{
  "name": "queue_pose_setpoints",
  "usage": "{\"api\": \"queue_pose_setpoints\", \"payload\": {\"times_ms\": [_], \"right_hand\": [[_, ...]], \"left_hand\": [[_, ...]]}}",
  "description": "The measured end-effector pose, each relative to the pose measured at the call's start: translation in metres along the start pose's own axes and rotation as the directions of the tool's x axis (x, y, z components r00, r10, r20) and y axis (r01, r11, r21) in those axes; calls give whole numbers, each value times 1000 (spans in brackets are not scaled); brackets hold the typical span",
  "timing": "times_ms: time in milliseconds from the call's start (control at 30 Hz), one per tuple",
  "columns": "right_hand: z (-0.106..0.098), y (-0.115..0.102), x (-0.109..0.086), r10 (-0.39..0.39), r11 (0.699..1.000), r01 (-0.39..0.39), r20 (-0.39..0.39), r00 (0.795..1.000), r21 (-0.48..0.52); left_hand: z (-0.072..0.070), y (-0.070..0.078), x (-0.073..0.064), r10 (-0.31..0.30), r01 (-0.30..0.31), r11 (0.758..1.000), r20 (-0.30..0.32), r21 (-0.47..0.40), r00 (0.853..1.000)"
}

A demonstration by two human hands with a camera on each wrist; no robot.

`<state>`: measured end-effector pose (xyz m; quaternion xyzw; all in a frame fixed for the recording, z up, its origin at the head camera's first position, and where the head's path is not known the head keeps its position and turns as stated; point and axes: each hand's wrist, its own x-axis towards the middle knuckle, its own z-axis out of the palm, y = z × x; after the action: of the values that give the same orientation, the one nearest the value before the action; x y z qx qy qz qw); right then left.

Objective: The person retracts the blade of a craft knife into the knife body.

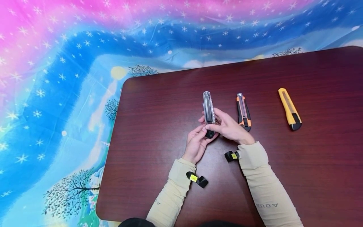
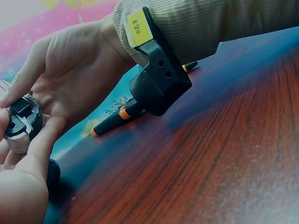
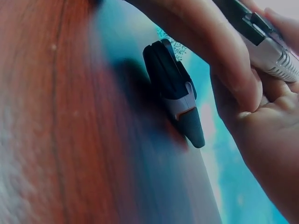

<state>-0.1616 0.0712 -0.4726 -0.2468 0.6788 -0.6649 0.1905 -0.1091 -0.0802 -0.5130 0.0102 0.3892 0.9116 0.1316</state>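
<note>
Both hands hold a silver-grey utility knife [image 1: 209,108] over the table, its narrow end pointing away from the person and its black end towards them. My left hand [image 1: 196,143] grips it low, with the thumb by the black end and fingers beneath. From the right, my right hand [image 1: 231,126] holds the body between thumb and fingers. In the left wrist view, the knife's black end [image 2: 21,112] shows between the fingers of both hands. The held knife's grey side [image 3: 275,58] appears at the top right of the right wrist view, partly covered by fingers.
An orange-and-black utility knife [image 1: 244,112] lies just beyond the right hand. Farther right is a yellow utility knife [image 1: 290,108] with a black end. The dark red wooden table [image 1: 153,126] has rounded corners. A patterned cloth [image 1: 85,63] hangs behind it.
</note>
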Motion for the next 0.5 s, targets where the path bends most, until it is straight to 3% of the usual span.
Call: {"api": "queue_pose_setpoints", "payload": {"times_ms": [200,500], "right_hand": [[1,-1,0,37,997,-39,-39,999,-65],[2,-1,2,142,986,-150,-103,985,-74]], "left_hand": [[0,-1,-1,9,-9,1000,10,-9,1000],[0,-2,0,45,-46,998,-10,-42,999]]}}
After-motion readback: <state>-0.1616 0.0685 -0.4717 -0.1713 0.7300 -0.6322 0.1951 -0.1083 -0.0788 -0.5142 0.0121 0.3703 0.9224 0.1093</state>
